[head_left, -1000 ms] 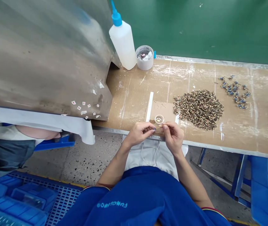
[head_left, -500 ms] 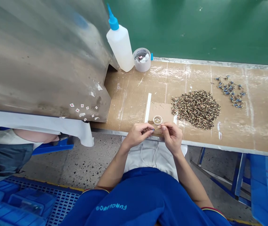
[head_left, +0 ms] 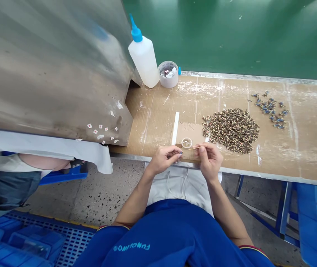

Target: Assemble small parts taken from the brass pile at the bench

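Note:
My left hand point(head_left: 164, 157) is closed in a pinch on a tiny blue-tipped part at the front edge of the cardboard-covered bench point(head_left: 286, 148). My right hand point(head_left: 210, 158) is closed on a thin wooden stick point(head_left: 194, 148) that points left toward the left hand's fingertips. The two hands sit a short gap apart. Just beyond them lies a small clear dish point(head_left: 186, 142) on a cardboard patch. A heap of small brown and gold parts point(head_left: 231, 129) lies to the right of the dish.
A white squeeze bottle with a blue nozzle point(head_left: 143, 55) and a tape roll holding scraps point(head_left: 168, 73) stand at the back. Several blue-tipped parts point(head_left: 271, 109) lie scattered at the far right. A grey metal housing point(head_left: 52, 66) fills the left. Blue crates point(head_left: 22, 243) sit on the floor.
The right hand has drawn slightly to the right, so the stick tip is now a little away from the left fingertips. The view has shifted a little.

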`<state>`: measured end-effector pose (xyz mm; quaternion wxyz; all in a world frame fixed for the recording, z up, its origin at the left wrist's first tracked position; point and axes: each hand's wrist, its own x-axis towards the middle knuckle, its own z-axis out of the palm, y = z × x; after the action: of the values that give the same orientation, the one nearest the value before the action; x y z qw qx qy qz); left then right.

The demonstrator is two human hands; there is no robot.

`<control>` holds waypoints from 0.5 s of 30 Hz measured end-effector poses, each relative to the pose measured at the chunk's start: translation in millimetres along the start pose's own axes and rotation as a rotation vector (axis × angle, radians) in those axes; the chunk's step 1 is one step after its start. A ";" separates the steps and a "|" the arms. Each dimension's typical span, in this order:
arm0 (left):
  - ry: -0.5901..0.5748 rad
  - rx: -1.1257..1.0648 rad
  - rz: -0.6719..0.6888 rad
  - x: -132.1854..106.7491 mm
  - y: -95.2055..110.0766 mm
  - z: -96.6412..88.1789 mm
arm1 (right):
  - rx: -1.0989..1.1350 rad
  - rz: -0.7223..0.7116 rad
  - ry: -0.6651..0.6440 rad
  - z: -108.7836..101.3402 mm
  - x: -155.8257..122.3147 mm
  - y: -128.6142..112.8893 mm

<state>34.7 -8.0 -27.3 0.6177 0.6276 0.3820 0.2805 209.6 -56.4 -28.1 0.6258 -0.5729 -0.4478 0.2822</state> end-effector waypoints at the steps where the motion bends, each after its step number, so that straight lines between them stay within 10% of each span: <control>1: 0.006 -0.019 -0.005 0.0 -0.5 0.2 | -0.003 -0.015 0.064 -1.2 3.6 -0.2; 4: 0.014 -0.052 -0.002 -0.2 -1.3 0.0 | -0.048 -0.100 0.164 -4.0 15.1 0.7; 15: -0.002 -0.115 -0.017 -0.2 -3.6 -3.6 | -0.492 -0.372 -0.206 1.8 27.7 6.1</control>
<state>31.1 -6.4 -30.6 0.6553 0.5884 0.3698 0.2960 221.1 -30.4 -27.6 0.4609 -0.5838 -0.6604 0.1027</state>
